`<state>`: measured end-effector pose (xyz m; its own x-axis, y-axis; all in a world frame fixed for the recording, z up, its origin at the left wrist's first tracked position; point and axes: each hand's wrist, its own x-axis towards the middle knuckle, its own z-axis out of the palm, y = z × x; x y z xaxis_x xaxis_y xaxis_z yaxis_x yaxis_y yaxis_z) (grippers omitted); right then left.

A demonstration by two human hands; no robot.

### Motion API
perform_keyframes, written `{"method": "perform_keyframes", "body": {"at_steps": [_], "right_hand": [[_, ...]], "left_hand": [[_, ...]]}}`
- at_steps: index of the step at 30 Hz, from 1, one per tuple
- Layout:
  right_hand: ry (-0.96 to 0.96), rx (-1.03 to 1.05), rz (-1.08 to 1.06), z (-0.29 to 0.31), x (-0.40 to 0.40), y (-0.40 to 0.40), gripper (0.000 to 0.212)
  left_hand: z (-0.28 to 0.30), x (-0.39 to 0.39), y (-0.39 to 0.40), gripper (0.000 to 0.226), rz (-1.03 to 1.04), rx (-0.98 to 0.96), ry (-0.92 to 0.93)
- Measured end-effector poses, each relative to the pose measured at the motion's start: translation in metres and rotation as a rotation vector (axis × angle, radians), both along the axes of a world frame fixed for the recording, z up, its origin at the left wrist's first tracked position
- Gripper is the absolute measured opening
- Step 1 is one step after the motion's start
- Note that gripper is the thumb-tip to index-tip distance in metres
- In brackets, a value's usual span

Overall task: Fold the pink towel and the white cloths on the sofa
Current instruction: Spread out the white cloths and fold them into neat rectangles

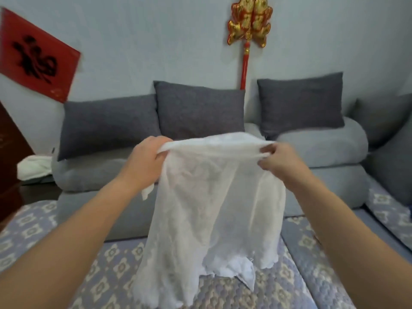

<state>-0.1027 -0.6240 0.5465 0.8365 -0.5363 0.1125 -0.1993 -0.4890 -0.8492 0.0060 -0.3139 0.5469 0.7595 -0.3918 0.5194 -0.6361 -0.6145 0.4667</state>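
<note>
A grey sofa (pixel 323 175) fills the room from left to right, its seat covered by a quilted blue cover (pixel 111 264) with a pale flower pattern. Three dark grey cushions lean along its back: a left cushion (pixel 107 123), a middle cushion (pixel 200 110) and a right cushion (pixel 301 103). On the pale wall above hang a red paper banner (pixel 35 56) with a black character and a red-and-gold fish ornament (pixel 249 21) with a long tassel.

In front of the middle cushion, a sheer white lace cloth (pixel 200 208) is held up in the air and hangs down to the seat, its lower edge reaching the quilted cover. Under that hanging edge lies a second white cloth (pixel 231 270), crumpled on the cover (only partly visible through the lace). A further white bundle (pixel 33 167) sits off the left end of the sofa, well apart from the hands.

The left hand (pixel 145 161) grips the top left corner of the lace cloth, fingers curled round the bunched edge. The right hand (pixel 278 161) pinches the top right corner between thumb and fingers. The top edge runs fairly taut between the two hands.
</note>
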Motion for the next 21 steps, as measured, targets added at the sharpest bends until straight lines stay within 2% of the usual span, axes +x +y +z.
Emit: {"method": "perform_keyframes", "body": {"at_steps": [1,2,3,5,6,8,10,13,14,18,20,21], "right_hand": [[0.143,-0.272,-0.029,-0.012,-0.003,-0.005,0.011],[0.236,-0.452,-0.052,-0.021,-0.008,-0.008,0.019],[0.256,-0.518,-0.065,-0.027,-0.011,-0.011,0.025],[0.147,-0.557,-0.096,-0.03,-0.014,-0.019,0.029],[0.081,-0.499,-0.116,-0.024,-0.014,-0.02,0.028],[-0.064,-0.2,-0.132,-0.009,-0.014,-0.016,0.018],[-0.174,0.039,-0.108,-0.001,-0.015,-0.01,0.011],[-0.197,-0.007,-0.056,0.004,-0.018,-0.002,0.013],[-0.199,-0.013,-0.033,0.004,-0.018,-0.001,0.017],[-0.185,0.111,0.174,0.004,-0.022,0.0,0.035],[-0.149,0.189,0.281,0.004,-0.025,0.004,0.034],[-0.139,0.211,0.318,0.004,-0.025,0.008,0.033]], "left_hand": [[0.003,-0.002,0.003,0.02,0.024,0.009,0.033],[0.005,-0.003,0.005,0.02,0.05,0.008,0.073],[0.007,-0.006,0.007,0.022,0.072,0.013,0.119],[0.01,-0.009,0.009,0.021,0.093,0.056,0.191],[0.011,-0.01,0.009,0.019,0.092,0.083,0.218],[0.014,-0.013,0.01,0.011,0.068,0.089,0.28],[0.018,-0.014,0.013,0.006,0.059,0.193,0.284],[0.017,-0.014,0.023,0.002,0.027,0.448,0.233],[0.015,-0.012,0.028,0.008,0.019,0.496,0.237],[0.003,-0.006,0.052,0.028,0.055,0.668,0.399],[-0.004,-0.006,0.062,0.028,0.053,0.667,0.518],[-0.009,-0.008,0.064,0.02,0.039,0.582,0.585]]}}
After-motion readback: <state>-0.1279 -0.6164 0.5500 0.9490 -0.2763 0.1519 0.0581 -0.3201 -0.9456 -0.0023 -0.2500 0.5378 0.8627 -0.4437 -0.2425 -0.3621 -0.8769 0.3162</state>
